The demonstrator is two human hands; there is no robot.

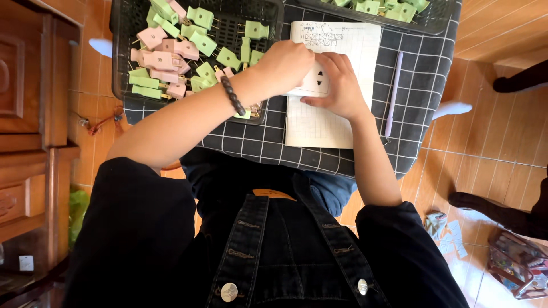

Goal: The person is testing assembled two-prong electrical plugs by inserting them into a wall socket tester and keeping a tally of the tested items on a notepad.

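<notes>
One black basket [123, 68] at left holds a heap of green and pink plugs [171, 51] — too piled to count exactly. Left hand [283, 65] and right hand [341, 85] both grip one white socket [317, 80] over one gridded notebook [334, 125] — one lilac pen [394, 94] lies just right.

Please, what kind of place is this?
Probably a home used for small assembly piecework: a tiled floor, carved wooden furniture, and a black crate of green and pink plug parts on a checked cloth.
</notes>
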